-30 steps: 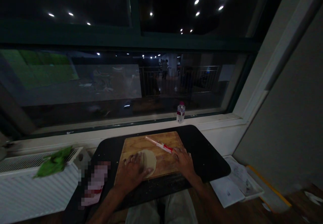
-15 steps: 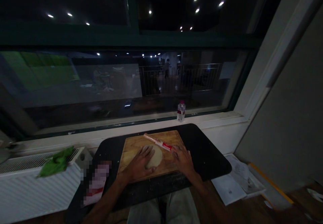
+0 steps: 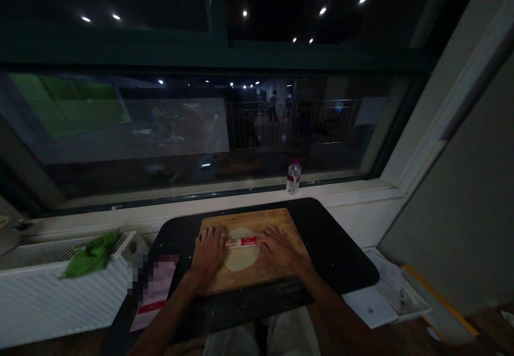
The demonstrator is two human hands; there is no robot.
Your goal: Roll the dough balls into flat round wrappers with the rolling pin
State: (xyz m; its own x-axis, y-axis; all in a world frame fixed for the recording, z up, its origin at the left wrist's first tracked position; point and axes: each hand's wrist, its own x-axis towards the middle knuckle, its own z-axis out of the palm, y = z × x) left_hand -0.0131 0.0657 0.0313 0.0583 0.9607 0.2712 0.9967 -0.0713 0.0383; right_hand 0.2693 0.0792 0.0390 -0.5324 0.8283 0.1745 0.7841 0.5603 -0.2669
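Observation:
A flat round of dough (image 3: pixel 241 260) lies on a wooden cutting board (image 3: pixel 252 218). Across the dough rests a rolling pin (image 3: pixel 242 242) with a red and white printed band, level from left to right. Over its left end is my left hand (image 3: pixel 209 249), fingers pointing forward and the palm down on the pin. My right hand (image 3: pixel 278 247) covers the opposite end, fingers bent over it. Both ends of the pin are hidden under the hands.
The board sits on a black table (image 3: pixel 329 238). A pink packet (image 3: pixel 155 297) lies at its left. On the windowsill stands a bottle (image 3: pixel 294 178) with a pink cap. A green cloth (image 3: pixel 93 255) hangs on the radiator (image 3: pixel 60 302); papers (image 3: pixel 375 302) lie at the lower right.
My left hand has left the dough and moved onto the rolling pin's left end. The pin has turned from slanted to level and now lies across the dough. The view has shifted slightly.

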